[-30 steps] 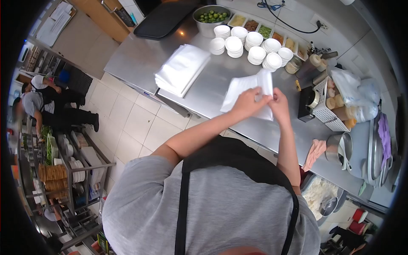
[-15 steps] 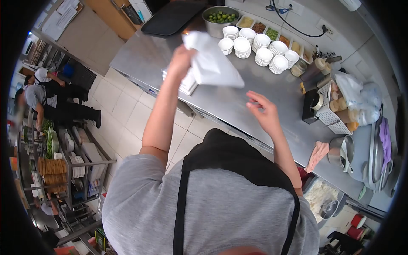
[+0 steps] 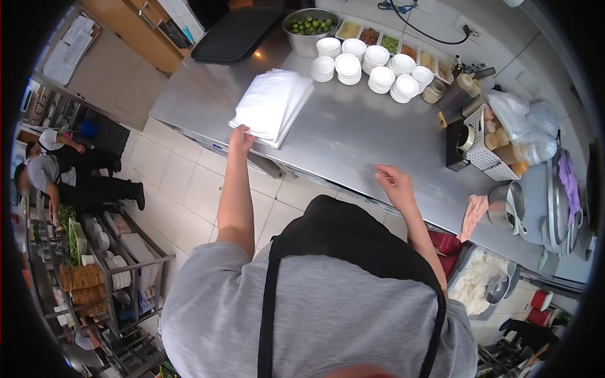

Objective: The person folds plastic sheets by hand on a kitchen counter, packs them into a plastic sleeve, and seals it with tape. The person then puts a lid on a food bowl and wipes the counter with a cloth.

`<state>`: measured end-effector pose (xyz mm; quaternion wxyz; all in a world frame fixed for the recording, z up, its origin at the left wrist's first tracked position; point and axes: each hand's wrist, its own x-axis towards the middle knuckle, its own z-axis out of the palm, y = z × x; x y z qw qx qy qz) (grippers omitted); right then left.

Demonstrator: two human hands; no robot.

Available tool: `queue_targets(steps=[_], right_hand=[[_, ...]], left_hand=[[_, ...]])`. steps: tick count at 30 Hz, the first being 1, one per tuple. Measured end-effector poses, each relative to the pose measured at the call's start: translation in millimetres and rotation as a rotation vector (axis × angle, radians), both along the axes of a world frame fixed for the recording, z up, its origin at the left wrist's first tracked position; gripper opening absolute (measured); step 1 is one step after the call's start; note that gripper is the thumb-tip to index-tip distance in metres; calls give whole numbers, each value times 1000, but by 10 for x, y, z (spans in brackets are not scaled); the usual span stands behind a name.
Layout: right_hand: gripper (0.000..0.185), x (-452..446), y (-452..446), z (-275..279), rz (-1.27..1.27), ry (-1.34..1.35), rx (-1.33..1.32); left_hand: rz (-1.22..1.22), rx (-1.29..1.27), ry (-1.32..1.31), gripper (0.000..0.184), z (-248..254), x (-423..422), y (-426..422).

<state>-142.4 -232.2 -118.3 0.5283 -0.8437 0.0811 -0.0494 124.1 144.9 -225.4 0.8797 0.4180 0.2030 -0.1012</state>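
Note:
A stack of thin white folded sheets [image 3: 268,107] lies on the steel counter, its layers slightly fanned; whether they are paper or plastic I cannot tell. My left hand [image 3: 241,138] is closed at the stack's near left corner, fingertips pinching the edge there. Off to the right, my right hand [image 3: 397,187] hovers over the counter's front edge. Its fingers are loosely bent and apart, with nothing visible in them. Stacked small white dishes [image 3: 348,67] stand farther back, beyond both hands.
Behind the sheets are a black tray [image 3: 236,34] and a pot of green limes [image 3: 305,41]. Small containers of toppings [image 3: 391,44] line the wall. To the right stand a white basket [image 3: 482,142], a pink cloth [image 3: 474,214] and a metal pot [image 3: 504,205]. Two people work at far left.
The white sheet that my left hand held raised is now down on the stack. My left hand has come lower and nearer to me. My right hand has dropped back, fingers more bent.

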Motion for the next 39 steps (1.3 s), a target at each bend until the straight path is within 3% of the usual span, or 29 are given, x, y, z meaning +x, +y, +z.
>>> queue_targets(steps=[7,10,12,13,15,16,18,20,21,23,25,27,28,32,35,36,37,39], right_hand=[[24,279,330,-95,121,50,-39],[27,524,514,-190,214,77,-81],[30,777,643,-254,250,79,-117],[35,927,711,-267,270,140,-237],[41,1238,853,-403,286,203,-362],[45,1446,934,-576,236,94,-327],[50,1852,1150,-905,183,-35,-302],[52,2349,1388,-1038,-125,96,59],[52,2504,1474,-908,-128,71,53],[51,2641,1643,-674,-285,410,658],[49,2826,1752,-803,-294,399,758],[47,2884,1772,-834,-300,398,860],[46,2851,1718,-733,-269,432,886],[50,2879,1676,-769,-49,465,859],[56,2718,1825,-706,-108,266,864],[56,2641,1829,-665,-111,263,864],[58,2565,1821,-618,-82,247,975],[59,2406,1776,-582,-71,228,1092]], left_hand=[[-84,60,55,34,143,31,68],[-313,174,72,30,289,4,210],[-275,751,143,40,490,106,430],[-283,754,134,40,482,255,515],[-5,1540,-167,57,400,571,590],[-108,1511,-268,69,349,757,534],[-515,1473,-204,80,552,978,222],[-682,1327,-55,87,392,1213,-80],[-797,1277,-199,90,46,1397,-102],[-831,1692,-175,96,269,1206,-388],[-719,1672,-152,96,347,1135,-429],[-915,1197,-76,89,331,1243,-270],[-902,1052,16,78,326,1287,-159],[-921,805,135,68,343,1174,65],[-883,687,173,58,510,920,61],[-854,538,164,57,480,836,72],[-825,390,155,57,521,732,51],[-802,330,160,52,545,478,-34]])
